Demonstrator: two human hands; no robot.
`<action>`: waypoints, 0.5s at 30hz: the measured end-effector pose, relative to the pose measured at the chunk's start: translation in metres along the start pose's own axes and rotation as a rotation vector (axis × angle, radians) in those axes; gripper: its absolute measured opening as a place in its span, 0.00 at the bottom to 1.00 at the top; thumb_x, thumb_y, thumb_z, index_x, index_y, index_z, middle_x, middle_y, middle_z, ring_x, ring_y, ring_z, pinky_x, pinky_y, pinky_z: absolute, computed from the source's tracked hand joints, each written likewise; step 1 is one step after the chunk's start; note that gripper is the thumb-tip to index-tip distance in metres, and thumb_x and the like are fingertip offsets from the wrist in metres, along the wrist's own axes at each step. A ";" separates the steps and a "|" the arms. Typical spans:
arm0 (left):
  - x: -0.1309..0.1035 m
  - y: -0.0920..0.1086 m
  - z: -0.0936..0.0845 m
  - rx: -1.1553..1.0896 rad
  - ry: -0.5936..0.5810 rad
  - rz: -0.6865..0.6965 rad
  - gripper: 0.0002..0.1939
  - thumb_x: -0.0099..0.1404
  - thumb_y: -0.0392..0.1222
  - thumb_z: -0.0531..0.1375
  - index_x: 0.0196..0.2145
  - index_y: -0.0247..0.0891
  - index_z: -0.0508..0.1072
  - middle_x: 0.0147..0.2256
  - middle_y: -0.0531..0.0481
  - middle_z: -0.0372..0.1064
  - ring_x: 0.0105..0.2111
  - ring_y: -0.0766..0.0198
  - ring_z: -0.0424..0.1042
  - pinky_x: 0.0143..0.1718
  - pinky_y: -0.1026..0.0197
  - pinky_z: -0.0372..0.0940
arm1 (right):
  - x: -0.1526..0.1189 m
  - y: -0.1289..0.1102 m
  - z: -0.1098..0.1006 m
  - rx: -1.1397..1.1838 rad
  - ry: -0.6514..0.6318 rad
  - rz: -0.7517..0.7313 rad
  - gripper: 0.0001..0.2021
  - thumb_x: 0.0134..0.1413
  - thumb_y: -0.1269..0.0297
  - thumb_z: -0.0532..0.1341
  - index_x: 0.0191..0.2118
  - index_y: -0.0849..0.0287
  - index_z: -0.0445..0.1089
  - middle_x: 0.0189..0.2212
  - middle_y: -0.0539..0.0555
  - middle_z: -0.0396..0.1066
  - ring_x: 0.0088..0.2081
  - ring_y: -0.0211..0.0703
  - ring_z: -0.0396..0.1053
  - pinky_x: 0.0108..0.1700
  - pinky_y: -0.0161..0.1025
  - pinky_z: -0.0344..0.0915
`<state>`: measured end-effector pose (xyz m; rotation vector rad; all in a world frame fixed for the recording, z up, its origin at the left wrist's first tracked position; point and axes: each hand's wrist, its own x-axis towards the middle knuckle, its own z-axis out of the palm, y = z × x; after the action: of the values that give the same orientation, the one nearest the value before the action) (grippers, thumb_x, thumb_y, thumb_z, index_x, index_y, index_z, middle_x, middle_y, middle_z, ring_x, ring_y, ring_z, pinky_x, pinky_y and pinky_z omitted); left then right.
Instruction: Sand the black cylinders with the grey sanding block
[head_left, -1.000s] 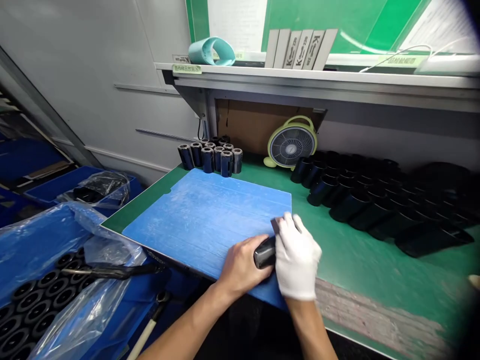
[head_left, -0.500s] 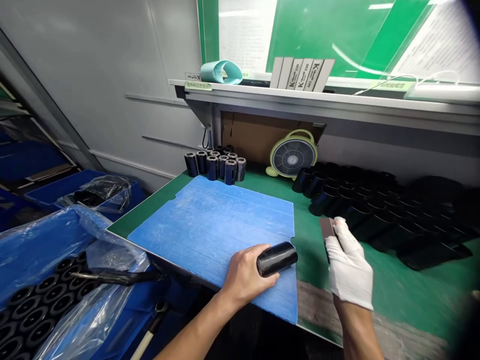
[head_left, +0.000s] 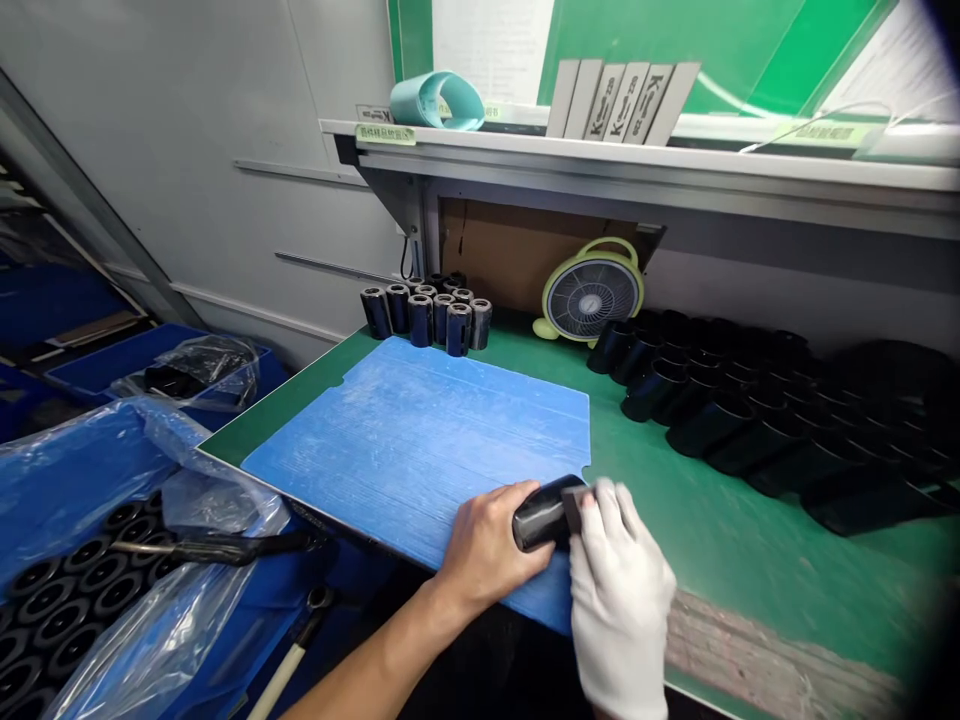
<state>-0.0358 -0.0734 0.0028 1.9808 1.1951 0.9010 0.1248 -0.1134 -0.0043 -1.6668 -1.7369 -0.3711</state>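
Note:
My bare left hand (head_left: 489, 540) is wrapped around a glossy black cylinder (head_left: 541, 518), which lies tilted over the right part of a blue board (head_left: 420, 430). A white glove covers my right hand (head_left: 621, 590), though a fingertip shows through it. Its fingers pinch a small grey-brown sanding block (head_left: 574, 508) against the cylinder's right end. The glove hides much of the block and that end of the cylinder.
Several black cylinders (head_left: 421, 320) stand behind the board, and many wider ones (head_left: 712, 422) crowd the right. A fan (head_left: 591, 300) sits below a shelf (head_left: 525, 155) holding grey blocks (head_left: 622, 102). At left, a blue bin (head_left: 247, 640) holds more cylinders and a black-handled tool (head_left: 225, 549).
My right hand has moved left with the sanding block, from beside the board to the cylinder's end. My left hand keeps its grip nearly in place. The view has tilted slightly down.

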 end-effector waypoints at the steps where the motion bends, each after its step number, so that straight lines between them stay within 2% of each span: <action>1: 0.000 0.000 0.000 0.008 0.001 0.008 0.27 0.55 0.40 0.67 0.54 0.45 0.75 0.48 0.50 0.79 0.46 0.51 0.79 0.51 0.54 0.72 | 0.003 0.000 0.001 -0.020 0.002 -0.004 0.31 0.64 0.62 0.54 0.71 0.42 0.51 0.66 0.55 0.60 0.68 0.54 0.55 0.62 0.55 0.68; 3: 0.001 0.002 -0.001 0.021 0.001 0.017 0.26 0.55 0.40 0.67 0.53 0.44 0.75 0.48 0.50 0.80 0.46 0.50 0.79 0.50 0.53 0.72 | 0.009 0.001 0.004 -0.039 -0.014 -0.017 0.29 0.65 0.62 0.52 0.70 0.47 0.55 0.66 0.56 0.60 0.68 0.55 0.55 0.61 0.54 0.68; 8: 0.003 0.003 -0.004 0.023 -0.030 -0.003 0.23 0.54 0.39 0.67 0.50 0.45 0.76 0.45 0.50 0.80 0.44 0.51 0.80 0.47 0.55 0.73 | 0.012 0.004 0.006 -0.121 0.053 -0.084 0.29 0.64 0.63 0.55 0.70 0.46 0.56 0.63 0.58 0.65 0.65 0.55 0.61 0.54 0.53 0.73; 12: 0.003 0.006 -0.006 0.043 -0.023 -0.011 0.19 0.54 0.41 0.67 0.46 0.45 0.77 0.41 0.51 0.81 0.41 0.52 0.80 0.44 0.56 0.72 | 0.012 0.000 0.004 -0.120 -0.041 -0.042 0.23 0.67 0.64 0.49 0.65 0.52 0.63 0.64 0.60 0.63 0.67 0.56 0.58 0.57 0.53 0.70; 15: 0.003 0.006 -0.006 0.034 -0.040 -0.028 0.16 0.54 0.41 0.67 0.43 0.45 0.77 0.38 0.52 0.80 0.39 0.53 0.80 0.41 0.58 0.72 | 0.007 -0.006 0.001 -0.160 0.006 -0.092 0.21 0.68 0.64 0.48 0.63 0.56 0.63 0.63 0.63 0.64 0.66 0.58 0.60 0.50 0.52 0.73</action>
<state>-0.0367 -0.0718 0.0119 1.9943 1.2206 0.8285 0.1194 -0.1085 0.0010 -1.6979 -1.8244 -0.5709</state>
